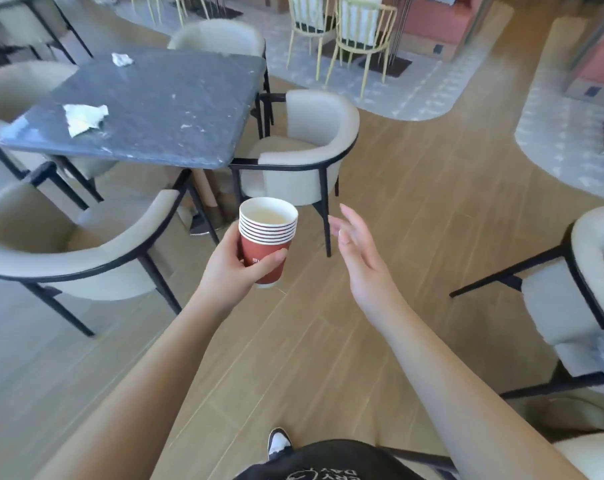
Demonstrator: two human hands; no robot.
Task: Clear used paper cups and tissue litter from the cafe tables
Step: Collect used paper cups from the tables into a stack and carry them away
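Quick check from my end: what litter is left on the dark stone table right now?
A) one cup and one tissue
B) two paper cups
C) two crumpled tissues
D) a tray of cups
C: two crumpled tissues lie on the dark table; the stack of cups is in the left hand.

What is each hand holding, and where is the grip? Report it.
The left hand grips the stack of paper cups round the lower side wall. The right hand is open, holding nothing.

The left hand (pixel 233 268) covers the print on the stack of red paper cups (pixel 266 242). The chair (pixel 591 271) at right is cut off by the picture's edge. The shirt lettering (pixel 331 474) at the bottom edge is cropped.
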